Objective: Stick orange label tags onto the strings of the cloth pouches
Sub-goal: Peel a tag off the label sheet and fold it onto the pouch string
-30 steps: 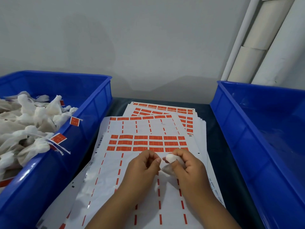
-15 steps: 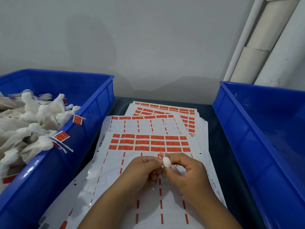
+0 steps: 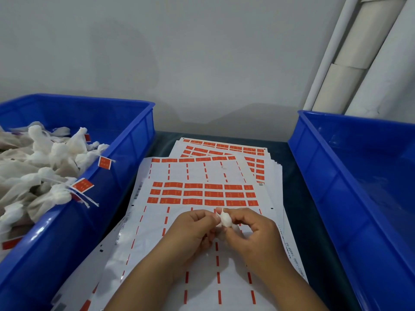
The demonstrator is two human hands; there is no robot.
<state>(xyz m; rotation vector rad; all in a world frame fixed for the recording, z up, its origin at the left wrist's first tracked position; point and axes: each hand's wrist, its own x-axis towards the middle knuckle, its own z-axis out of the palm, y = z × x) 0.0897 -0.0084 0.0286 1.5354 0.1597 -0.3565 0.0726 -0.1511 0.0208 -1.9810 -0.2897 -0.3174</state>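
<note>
A small white cloth pouch (image 3: 225, 219) is held over the label sheet (image 3: 202, 176), between both hands. My right hand (image 3: 251, 234) grips the pouch with curled fingers. My left hand (image 3: 193, 230) pinches at the pouch's left side, where the string is hidden by my fingers. Rows of orange label tags (image 3: 202, 194) lie on the sheet just beyond my hands. Many tagged pouches (image 3: 45, 167) fill the left blue bin (image 3: 125, 167).
A second blue bin (image 3: 350, 176) stands on the right with no pouches visible in it. More label sheets (image 3: 224, 149) are stacked behind the top one. White pipes (image 3: 359, 52) run up the wall at the back right.
Both hands have drawn closer together and turned the pouch so its gathered top points up. The left fingers now pinch right beside the pouch.
</note>
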